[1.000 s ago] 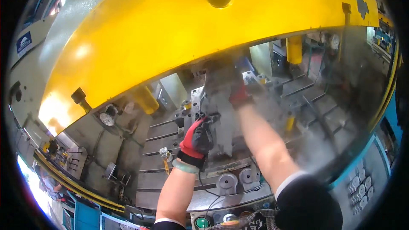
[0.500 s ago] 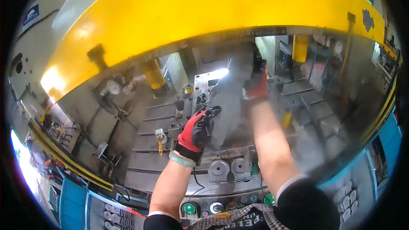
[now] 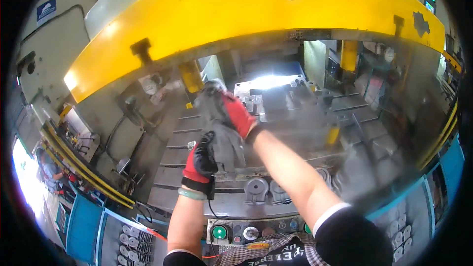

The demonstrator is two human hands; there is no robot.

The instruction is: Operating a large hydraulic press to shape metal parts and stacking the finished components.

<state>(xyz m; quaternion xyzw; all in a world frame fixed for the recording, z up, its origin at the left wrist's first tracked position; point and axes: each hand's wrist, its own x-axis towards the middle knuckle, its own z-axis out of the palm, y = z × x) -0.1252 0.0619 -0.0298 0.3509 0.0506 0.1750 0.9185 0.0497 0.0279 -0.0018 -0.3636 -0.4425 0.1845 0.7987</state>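
Both hands wear red-and-black gloves. A thin grey metal sheet (image 3: 227, 144), smeared by motion, hangs above the left part of the press bed. My left hand (image 3: 201, 157) is closed on its near left edge. Higher up, my right hand (image 3: 237, 112) grips the far part of the sheet, its fingertips blurred. To the right of the sheet sits a die (image 3: 283, 101) with a brightly lit back edge. Formed grey metal parts with round raised centres (image 3: 256, 189) stand along the front of the bed, near my right forearm.
The yellow press ram (image 3: 197, 15) spans overhead. A yellow post (image 3: 191, 75) stands behind my hands. Along the front edge runs a control panel with a green button (image 3: 219, 232). Bins of grey parts (image 3: 132, 244) flank me below. A person (image 3: 51, 170) is far left.
The sheet and my right hand have swung left from over the die, leaving the die in view. My left hand has shifted slightly left and down, still on the sheet.
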